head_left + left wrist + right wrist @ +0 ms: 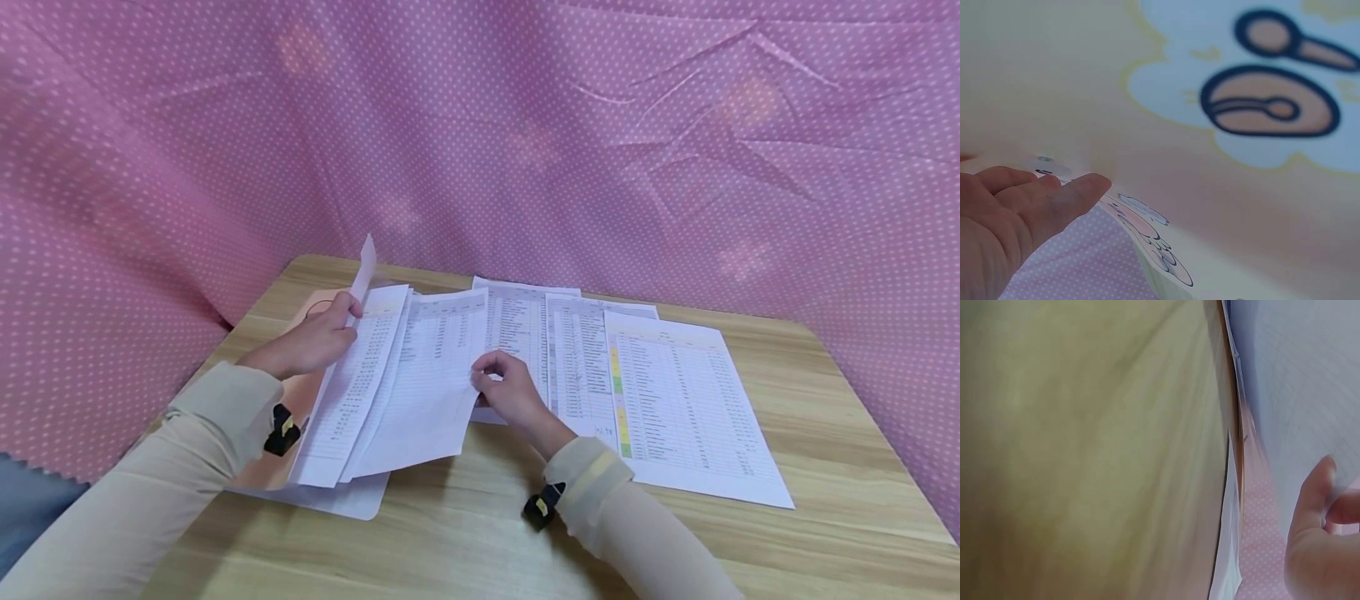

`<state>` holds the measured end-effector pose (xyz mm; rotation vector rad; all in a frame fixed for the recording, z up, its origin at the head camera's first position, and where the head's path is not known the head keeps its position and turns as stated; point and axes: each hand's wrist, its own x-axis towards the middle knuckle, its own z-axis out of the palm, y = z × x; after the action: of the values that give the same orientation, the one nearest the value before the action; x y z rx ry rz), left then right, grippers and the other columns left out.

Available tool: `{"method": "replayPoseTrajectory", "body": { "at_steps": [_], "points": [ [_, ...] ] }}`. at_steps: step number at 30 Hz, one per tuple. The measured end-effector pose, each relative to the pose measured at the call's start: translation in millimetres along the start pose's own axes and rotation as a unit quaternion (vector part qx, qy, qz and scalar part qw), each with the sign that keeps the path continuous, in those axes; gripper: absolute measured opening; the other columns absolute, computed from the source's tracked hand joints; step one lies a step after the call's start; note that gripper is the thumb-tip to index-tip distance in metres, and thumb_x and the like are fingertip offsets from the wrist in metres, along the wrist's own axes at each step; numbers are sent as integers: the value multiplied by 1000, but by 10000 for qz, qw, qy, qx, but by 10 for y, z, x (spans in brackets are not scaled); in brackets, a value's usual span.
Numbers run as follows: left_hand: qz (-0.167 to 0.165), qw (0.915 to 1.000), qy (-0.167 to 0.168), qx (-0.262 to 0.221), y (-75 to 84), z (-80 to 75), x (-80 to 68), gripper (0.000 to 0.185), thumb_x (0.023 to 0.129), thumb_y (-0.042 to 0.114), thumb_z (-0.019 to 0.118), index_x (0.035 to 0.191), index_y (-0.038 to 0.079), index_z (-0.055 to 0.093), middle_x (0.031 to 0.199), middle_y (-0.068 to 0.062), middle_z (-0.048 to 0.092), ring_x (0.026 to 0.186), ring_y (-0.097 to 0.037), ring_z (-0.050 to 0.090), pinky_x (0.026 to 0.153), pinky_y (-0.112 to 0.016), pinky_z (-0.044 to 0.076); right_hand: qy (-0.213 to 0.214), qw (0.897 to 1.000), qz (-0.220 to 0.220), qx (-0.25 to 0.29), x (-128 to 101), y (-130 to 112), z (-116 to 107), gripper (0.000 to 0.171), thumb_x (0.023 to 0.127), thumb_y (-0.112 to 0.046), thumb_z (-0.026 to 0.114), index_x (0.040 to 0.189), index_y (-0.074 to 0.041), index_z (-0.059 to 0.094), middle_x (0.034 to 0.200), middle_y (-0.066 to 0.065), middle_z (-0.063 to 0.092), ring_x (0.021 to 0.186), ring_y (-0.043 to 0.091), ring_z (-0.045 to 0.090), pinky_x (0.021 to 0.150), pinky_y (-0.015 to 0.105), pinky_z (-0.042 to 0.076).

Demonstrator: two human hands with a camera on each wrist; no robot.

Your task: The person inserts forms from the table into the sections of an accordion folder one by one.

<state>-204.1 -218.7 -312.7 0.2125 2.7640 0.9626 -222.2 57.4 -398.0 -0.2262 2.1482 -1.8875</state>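
My left hand [309, 340] grips the upright edge of a peach folder [1166, 181] with cartoon prints, its fingers at the raised white flap [366, 265]. Printed sheets [358, 383] lie inside the folder, leaning to the right. At their right side, my right hand [512, 387] pinches the edge of a printed sheet [435, 387] between thumb and fingertip, lifting it at an angle. The right wrist view has this same sheet [1304, 381] hanging from the right hand [1322, 544].
Further right on the wooden table [817, 450] lie overlapping printed sheets, among them one with yellow and green marks [690, 408]. Others [517, 333] sit behind the right hand. A pink dotted cloth [480, 150] hangs around the back and sides.
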Motion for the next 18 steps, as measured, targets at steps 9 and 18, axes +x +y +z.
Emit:
{"method": "replayPoseTrajectory", "body": {
  "at_steps": [9, 18],
  "points": [
    [3, 10000, 19, 97, 5, -6, 7, 28, 94, 13, 29, 120, 6, 26, 107, -21, 47, 89, -27, 49, 71, -31, 38, -443, 9984, 334, -111, -63, -27, 24, 11, 91, -2, 56, 101, 0, 56, 98, 14, 56, 70, 18, 62, 66, 31, 55],
    [35, 9999, 80, 135, -5, 14, 9, 28, 94, 12, 30, 120, 5, 27, 104, -23, 50, 85, -25, 51, 70, -31, 39, -678, 9972, 308, 93, -73, -16, 91, 11, 90, 0, 55, 100, 2, 55, 98, 13, 54, 69, 18, 61, 64, 32, 55]
  ]
}}
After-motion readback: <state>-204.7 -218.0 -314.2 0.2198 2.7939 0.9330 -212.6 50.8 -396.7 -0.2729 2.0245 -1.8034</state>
